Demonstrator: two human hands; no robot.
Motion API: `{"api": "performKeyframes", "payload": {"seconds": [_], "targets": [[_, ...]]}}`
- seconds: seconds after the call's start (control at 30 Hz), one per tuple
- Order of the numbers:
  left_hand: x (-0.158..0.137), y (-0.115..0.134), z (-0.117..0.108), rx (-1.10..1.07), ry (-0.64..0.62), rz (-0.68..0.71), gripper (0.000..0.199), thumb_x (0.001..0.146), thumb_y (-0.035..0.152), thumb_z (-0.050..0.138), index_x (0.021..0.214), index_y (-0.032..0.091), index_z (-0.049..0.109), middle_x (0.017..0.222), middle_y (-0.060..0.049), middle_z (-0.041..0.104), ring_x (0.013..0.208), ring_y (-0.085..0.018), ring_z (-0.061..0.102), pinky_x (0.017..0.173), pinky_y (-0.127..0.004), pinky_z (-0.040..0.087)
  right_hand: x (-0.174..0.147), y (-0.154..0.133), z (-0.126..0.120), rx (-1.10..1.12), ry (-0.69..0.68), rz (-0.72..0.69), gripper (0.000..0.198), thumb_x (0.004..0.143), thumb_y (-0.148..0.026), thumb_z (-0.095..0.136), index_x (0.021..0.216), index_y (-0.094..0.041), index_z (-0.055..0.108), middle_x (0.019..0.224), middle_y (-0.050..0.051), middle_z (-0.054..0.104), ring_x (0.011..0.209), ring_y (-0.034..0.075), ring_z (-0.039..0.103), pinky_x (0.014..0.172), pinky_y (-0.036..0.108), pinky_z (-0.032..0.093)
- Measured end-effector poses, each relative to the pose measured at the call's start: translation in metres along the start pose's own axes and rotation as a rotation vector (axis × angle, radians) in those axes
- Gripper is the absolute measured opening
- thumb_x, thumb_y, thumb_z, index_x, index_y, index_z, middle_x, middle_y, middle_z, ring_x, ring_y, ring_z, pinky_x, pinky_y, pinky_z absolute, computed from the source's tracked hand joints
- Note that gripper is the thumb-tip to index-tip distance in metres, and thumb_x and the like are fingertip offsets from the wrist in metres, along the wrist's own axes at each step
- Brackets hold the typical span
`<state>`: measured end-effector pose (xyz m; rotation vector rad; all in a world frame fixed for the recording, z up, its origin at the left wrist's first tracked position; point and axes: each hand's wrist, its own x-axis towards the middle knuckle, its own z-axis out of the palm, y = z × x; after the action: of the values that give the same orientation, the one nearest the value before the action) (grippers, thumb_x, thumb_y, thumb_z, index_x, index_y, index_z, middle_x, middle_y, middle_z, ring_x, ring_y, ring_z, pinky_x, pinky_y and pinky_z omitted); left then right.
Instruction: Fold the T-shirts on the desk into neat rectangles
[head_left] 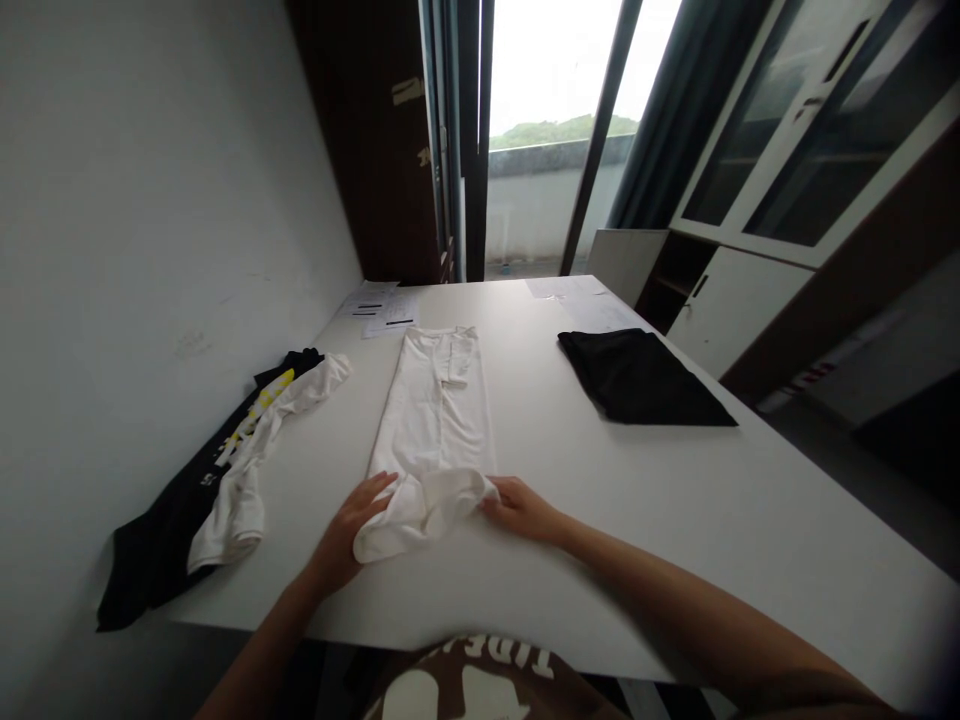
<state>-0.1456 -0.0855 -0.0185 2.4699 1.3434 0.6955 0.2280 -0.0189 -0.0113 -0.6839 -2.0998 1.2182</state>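
A white garment [442, 420], seemingly a shirt, lies lengthwise on the table in a long narrow strip. A pocket-like patch shows near its far end. Its near end is bunched and partly raised, with the hem curling open toward me. My left hand [350, 532] is at the left side of this near end, fingers over the cloth and the thumb hidden. On the opposite side, my right hand [523, 510] pinches the right corner of the raised hem between thumb and fingers.
Along the wall at left lie a black garment [172, 510] and a crumpled white one [238, 500]. A folded black garment [645, 380] rests to the right on the white table [585, 570]. Printed papers [391, 314] are at the far left, more sheets [581, 300] far right.
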Motion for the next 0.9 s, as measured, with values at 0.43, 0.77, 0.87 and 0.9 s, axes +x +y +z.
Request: {"api": "performKeyframes", "payload": {"seconds": [0.43,0.77,0.87,0.9], "targets": [[-0.023,-0.008,-0.019,-0.140,-0.218,-0.135,0.044,0.098,0.033,0.059,0.139,0.026,0.072,0.150,-0.010,0.068,0.147,-0.026,0.058,0.136,-0.054,0.024,-0.017,-0.020,-0.007,-0.254,-0.380,-0.323,0.038,0.098,-0.018,0.061,0.130,-0.027,0.079,0.136,0.007,0.075,0.141,0.027,0.058,0.123,0.049,0.038],[-0.019,0.018,-0.020,0.021,-0.374,-0.027,0.060,0.090,0.014,0.061,0.147,0.031,0.066,0.170,-0.006,0.047,0.167,-0.031,0.026,0.135,-0.067,0.006,-0.014,-0.024,-0.007,-0.264,-0.356,-0.303,0.038,0.091,-0.016,0.068,0.126,-0.025,0.079,0.146,0.011,0.068,0.139,0.029,0.060,0.121,0.050,0.043],[-0.018,0.028,-0.021,0.030,-0.383,0.031,0.066,0.081,-0.001,0.052,0.131,0.034,0.077,0.170,0.001,0.047,0.167,-0.028,0.024,0.136,-0.066,0.003,-0.015,-0.025,-0.001,-0.412,-0.362,-0.322,0.051,0.080,-0.014,0.072,0.129,-0.024,0.079,0.167,0.011,0.047,0.158,0.038,0.038,0.125,0.060,0.036],[-0.019,0.030,-0.021,0.016,-0.391,0.047,0.070,0.079,-0.003,0.050,0.129,0.037,0.078,0.169,0.004,0.048,0.167,-0.026,0.025,0.137,-0.065,0.004,-0.013,-0.026,0.000,-0.445,-0.378,-0.338,0.056,0.077,-0.012,0.071,0.131,-0.024,0.078,0.170,0.010,0.043,0.162,0.039,0.030,0.127,0.062,0.032]]}}
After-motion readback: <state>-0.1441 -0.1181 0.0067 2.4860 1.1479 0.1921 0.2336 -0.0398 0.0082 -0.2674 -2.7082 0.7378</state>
